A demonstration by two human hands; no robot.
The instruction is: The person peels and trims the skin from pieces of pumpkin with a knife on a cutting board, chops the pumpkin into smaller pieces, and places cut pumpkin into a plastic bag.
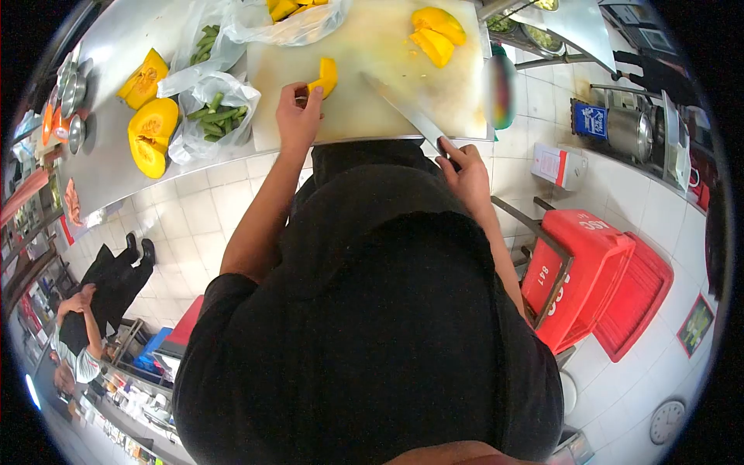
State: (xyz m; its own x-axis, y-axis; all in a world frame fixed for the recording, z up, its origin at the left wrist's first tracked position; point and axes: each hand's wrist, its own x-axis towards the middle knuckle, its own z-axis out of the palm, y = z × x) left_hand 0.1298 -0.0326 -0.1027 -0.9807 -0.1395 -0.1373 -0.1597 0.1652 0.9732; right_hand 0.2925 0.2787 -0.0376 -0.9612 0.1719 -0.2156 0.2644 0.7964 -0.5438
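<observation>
My left hand (300,116) is closed on a small yellow pumpkin piece (328,77) over the left side of the white cutting board (349,112). In my right hand (466,172) is a kitchen knife (415,116), gripped by its dark handle at the board's front edge. Its blade points forward and left across the board, apart from the pumpkin piece. Larger pumpkin pieces (435,39) lie at the board's far right, with small bits beside them. Two big cut pumpkin chunks (153,136) rest on the steel table (108,159) to the left.
Plastic bags (232,93) with green vegetables sit left of the board. Another bag (310,29) at the back holds pumpkin pieces. Metal bowls (74,93) stand at the far left. A red bin (573,271) is at my right. Another person (97,302) stands to the left.
</observation>
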